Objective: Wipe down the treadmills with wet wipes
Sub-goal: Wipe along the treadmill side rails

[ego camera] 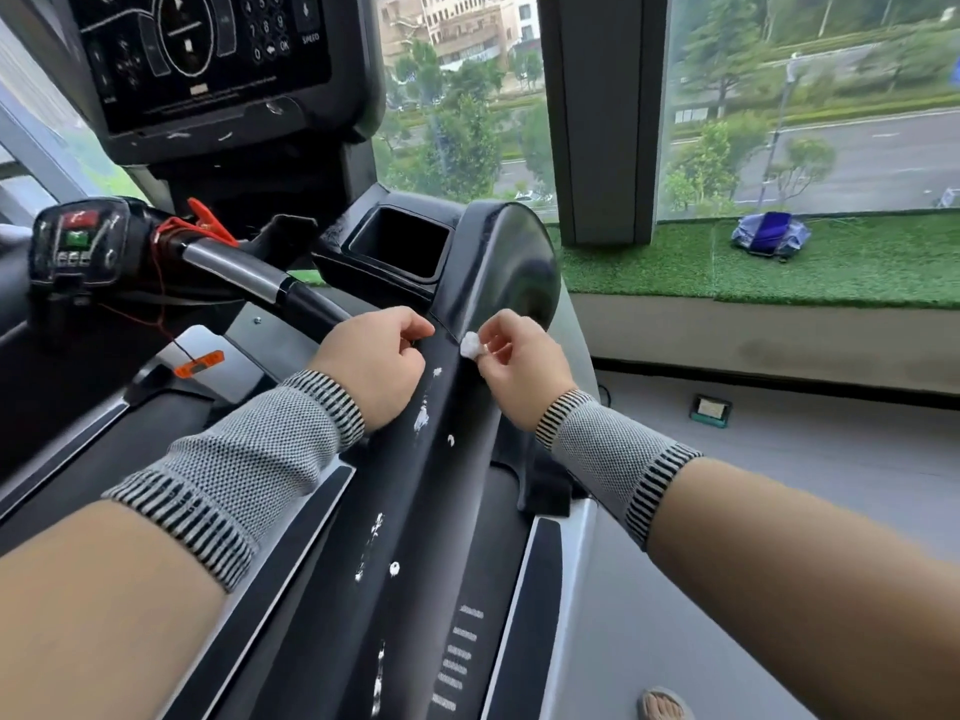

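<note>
A black treadmill fills the view, its right side handrail (415,511) running from the bottom middle up to the console. White scuff marks dot the rail. My right hand (514,371) pinches a small balled-up white wipe (471,346) against the rail's right edge. My left hand (382,361) sits curled on the rail just left of it, fingertips pinched together; what it holds, if anything, is too small to see. Both wrists wear grey knitted sleeves.
The console screen (208,54) stands at top left above a cup holder (402,244) and a control pod with a red safety clip (208,220). Right of the treadmill lie grey floor, a green turf ledge with a blue packet (771,233), and windows.
</note>
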Demonstrator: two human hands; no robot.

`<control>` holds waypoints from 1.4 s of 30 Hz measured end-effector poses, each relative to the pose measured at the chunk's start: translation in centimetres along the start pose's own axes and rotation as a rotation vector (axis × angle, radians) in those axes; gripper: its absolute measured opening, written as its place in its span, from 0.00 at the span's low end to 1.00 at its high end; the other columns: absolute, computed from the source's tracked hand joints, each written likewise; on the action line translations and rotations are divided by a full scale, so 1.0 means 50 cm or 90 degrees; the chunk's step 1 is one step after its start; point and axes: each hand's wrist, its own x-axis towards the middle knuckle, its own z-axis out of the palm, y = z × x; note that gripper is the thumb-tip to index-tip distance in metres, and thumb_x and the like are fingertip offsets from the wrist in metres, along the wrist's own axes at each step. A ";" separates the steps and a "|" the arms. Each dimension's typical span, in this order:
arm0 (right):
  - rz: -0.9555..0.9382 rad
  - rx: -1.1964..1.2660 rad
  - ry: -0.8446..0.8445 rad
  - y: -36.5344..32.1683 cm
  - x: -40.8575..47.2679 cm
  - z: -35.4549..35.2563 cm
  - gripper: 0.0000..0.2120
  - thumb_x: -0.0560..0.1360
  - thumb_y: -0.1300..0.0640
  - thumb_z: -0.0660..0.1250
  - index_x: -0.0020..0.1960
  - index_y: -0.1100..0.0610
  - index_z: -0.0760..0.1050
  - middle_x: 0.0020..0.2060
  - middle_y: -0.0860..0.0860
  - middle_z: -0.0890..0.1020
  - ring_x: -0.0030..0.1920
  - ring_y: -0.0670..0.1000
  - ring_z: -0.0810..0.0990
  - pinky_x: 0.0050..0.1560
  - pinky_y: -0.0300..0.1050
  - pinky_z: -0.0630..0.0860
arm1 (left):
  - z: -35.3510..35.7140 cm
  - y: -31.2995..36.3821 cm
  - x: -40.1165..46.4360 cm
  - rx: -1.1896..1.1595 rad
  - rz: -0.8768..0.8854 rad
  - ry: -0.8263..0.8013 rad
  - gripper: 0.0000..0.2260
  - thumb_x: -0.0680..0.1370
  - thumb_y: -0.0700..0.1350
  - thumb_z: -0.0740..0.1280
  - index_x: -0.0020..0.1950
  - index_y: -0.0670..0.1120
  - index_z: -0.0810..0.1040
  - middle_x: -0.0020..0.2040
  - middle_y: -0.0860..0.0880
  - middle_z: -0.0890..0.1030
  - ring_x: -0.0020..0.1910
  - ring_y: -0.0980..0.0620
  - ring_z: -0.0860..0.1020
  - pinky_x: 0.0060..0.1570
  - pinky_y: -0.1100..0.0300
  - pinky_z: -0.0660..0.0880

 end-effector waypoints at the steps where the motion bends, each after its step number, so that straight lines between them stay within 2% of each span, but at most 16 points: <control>1: -0.030 0.005 -0.004 0.002 -0.019 0.002 0.05 0.75 0.57 0.67 0.43 0.49 0.72 0.41 0.46 0.74 0.38 0.44 0.73 0.45 0.39 0.71 | 0.002 0.001 0.000 0.000 0.001 0.000 0.14 0.76 0.40 0.62 0.60 0.50 0.78 0.44 0.56 0.77 0.47 0.52 0.76 0.54 0.60 0.72; 3: -0.051 0.019 0.001 0.006 -0.034 0.006 0.06 0.74 0.58 0.68 0.42 0.49 0.73 0.41 0.46 0.75 0.38 0.44 0.74 0.47 0.40 0.73 | 0.004 0.001 0.001 0.006 0.002 0.002 0.13 0.76 0.41 0.63 0.59 0.49 0.78 0.44 0.55 0.77 0.48 0.52 0.76 0.55 0.60 0.72; 7: 0.066 0.066 0.061 0.003 0.014 0.011 0.03 0.74 0.53 0.68 0.43 0.49 0.74 0.42 0.49 0.80 0.41 0.47 0.77 0.51 0.46 0.76 | 0.008 0.007 -0.005 0.029 0.011 0.002 0.14 0.75 0.44 0.66 0.60 0.49 0.78 0.49 0.52 0.79 0.53 0.50 0.77 0.58 0.58 0.72; 12: 0.026 0.095 0.046 0.029 -0.038 0.026 0.10 0.74 0.56 0.69 0.38 0.45 0.71 0.43 0.50 0.79 0.42 0.48 0.78 0.48 0.40 0.73 | 0.011 0.002 -0.011 0.048 0.018 0.007 0.18 0.74 0.49 0.69 0.63 0.49 0.75 0.57 0.51 0.79 0.58 0.51 0.76 0.59 0.58 0.70; 15: 0.053 0.105 0.058 0.056 -0.058 0.036 0.15 0.73 0.59 0.69 0.35 0.43 0.70 0.42 0.51 0.79 0.44 0.50 0.79 0.50 0.45 0.76 | 0.019 0.005 -0.015 0.051 0.020 0.014 0.21 0.73 0.50 0.70 0.65 0.49 0.74 0.60 0.50 0.79 0.59 0.51 0.76 0.60 0.58 0.70; 17: 0.059 0.111 0.064 0.059 -0.056 0.041 0.15 0.72 0.61 0.68 0.34 0.43 0.70 0.42 0.50 0.78 0.43 0.49 0.79 0.49 0.47 0.78 | 0.023 0.008 -0.018 0.052 0.018 0.014 0.24 0.72 0.51 0.72 0.66 0.48 0.73 0.62 0.49 0.77 0.61 0.50 0.75 0.62 0.57 0.70; 19: 0.063 0.125 0.069 0.051 -0.037 0.039 0.12 0.73 0.59 0.69 0.36 0.46 0.71 0.42 0.50 0.79 0.42 0.48 0.78 0.48 0.44 0.77 | 0.025 0.013 -0.018 0.066 0.015 0.009 0.27 0.71 0.52 0.73 0.68 0.48 0.71 0.64 0.48 0.76 0.62 0.49 0.75 0.63 0.56 0.69; 22: 0.125 0.140 0.092 0.044 0.003 0.029 0.06 0.74 0.53 0.69 0.40 0.50 0.74 0.35 0.45 0.78 0.39 0.46 0.76 0.46 0.41 0.74 | 0.029 0.022 -0.008 0.088 0.002 0.015 0.29 0.71 0.52 0.73 0.69 0.48 0.70 0.64 0.46 0.75 0.62 0.48 0.74 0.63 0.55 0.69; 24: 0.175 0.143 0.085 0.057 0.003 0.032 0.07 0.74 0.52 0.69 0.39 0.50 0.73 0.32 0.43 0.76 0.37 0.47 0.76 0.47 0.43 0.75 | 0.033 0.027 -0.001 0.094 -0.015 0.015 0.28 0.71 0.51 0.72 0.69 0.48 0.70 0.64 0.46 0.75 0.63 0.47 0.74 0.63 0.54 0.70; 27: 0.203 0.148 0.026 0.097 -0.046 0.049 0.11 0.74 0.53 0.69 0.35 0.49 0.70 0.31 0.45 0.77 0.37 0.50 0.78 0.47 0.47 0.77 | 0.041 0.034 0.003 0.117 -0.026 0.014 0.27 0.71 0.50 0.72 0.69 0.49 0.70 0.64 0.46 0.74 0.64 0.46 0.73 0.64 0.53 0.69; 30: 0.211 0.156 -0.007 0.119 -0.062 0.062 0.13 0.74 0.53 0.69 0.33 0.49 0.68 0.30 0.45 0.76 0.36 0.49 0.76 0.45 0.45 0.76 | 0.042 0.040 0.002 0.145 -0.034 0.010 0.28 0.71 0.49 0.71 0.70 0.49 0.69 0.64 0.45 0.73 0.63 0.45 0.72 0.64 0.52 0.68; 34: 0.224 0.156 0.059 0.112 0.022 0.046 0.10 0.74 0.53 0.68 0.36 0.50 0.71 0.33 0.45 0.77 0.40 0.50 0.77 0.47 0.44 0.75 | 0.041 0.045 0.002 0.152 -0.044 -0.001 0.28 0.71 0.48 0.71 0.70 0.49 0.69 0.64 0.45 0.73 0.63 0.46 0.72 0.64 0.53 0.68; 37: 0.257 0.144 0.051 0.113 0.068 0.036 0.05 0.76 0.53 0.66 0.41 0.51 0.73 0.38 0.47 0.77 0.42 0.49 0.76 0.48 0.42 0.74 | 0.041 0.047 0.004 0.152 -0.047 -0.006 0.28 0.71 0.47 0.71 0.70 0.49 0.68 0.64 0.45 0.72 0.63 0.46 0.72 0.64 0.53 0.68; 39: 0.269 0.139 0.039 0.114 0.054 0.039 0.05 0.75 0.54 0.66 0.41 0.51 0.72 0.38 0.47 0.77 0.43 0.49 0.76 0.46 0.39 0.72 | 0.040 0.046 0.005 0.151 -0.052 -0.007 0.28 0.71 0.47 0.71 0.71 0.50 0.68 0.64 0.45 0.72 0.64 0.47 0.72 0.64 0.53 0.68; 42: 0.218 0.157 0.015 0.110 -0.007 0.044 0.05 0.73 0.58 0.67 0.40 0.51 0.72 0.37 0.46 0.78 0.40 0.47 0.76 0.43 0.37 0.68 | 0.042 0.042 0.004 0.148 -0.057 -0.006 0.28 0.71 0.48 0.71 0.71 0.50 0.68 0.64 0.45 0.71 0.63 0.46 0.72 0.64 0.52 0.69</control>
